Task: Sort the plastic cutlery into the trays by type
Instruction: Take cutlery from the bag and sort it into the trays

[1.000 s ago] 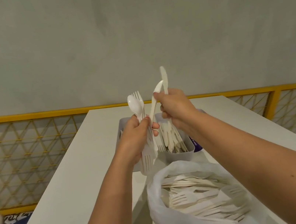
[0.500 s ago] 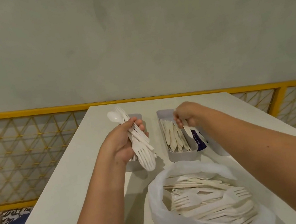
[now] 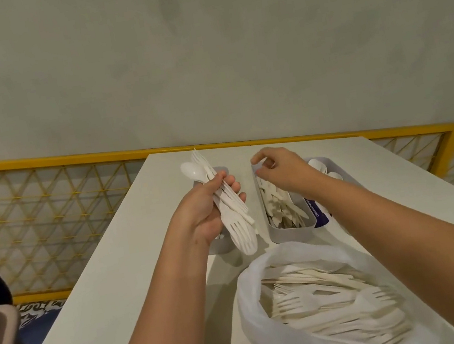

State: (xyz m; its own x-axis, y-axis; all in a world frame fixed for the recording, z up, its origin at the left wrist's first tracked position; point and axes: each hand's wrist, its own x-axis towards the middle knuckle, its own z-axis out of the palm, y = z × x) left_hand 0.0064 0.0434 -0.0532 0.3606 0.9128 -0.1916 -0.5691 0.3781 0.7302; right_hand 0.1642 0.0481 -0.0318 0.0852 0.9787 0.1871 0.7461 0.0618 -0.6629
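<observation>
Left hand (image 3: 210, 204) clamped round mixed cutlery bundle (image 3: 226, 201) at frame centre; right hand (image 3: 279, 172) empty, fingers loose over middle tray (image 3: 288, 230); next, pinch one piece, match tray type

Cutlery bundle (image 3: 232, 200) in L hand (image 3: 204, 208)

Looks like a canteen or cafe seating area: plain white table (image 3: 97, 296), bare grey plaster wall (image 3: 201, 57) at 12 o'clock, yellow metal railing (image 3: 40, 162) with wire mesh from 9 to 3 o'clock, patterned floor (image 3: 39, 308) at 8 o'clock.
</observation>
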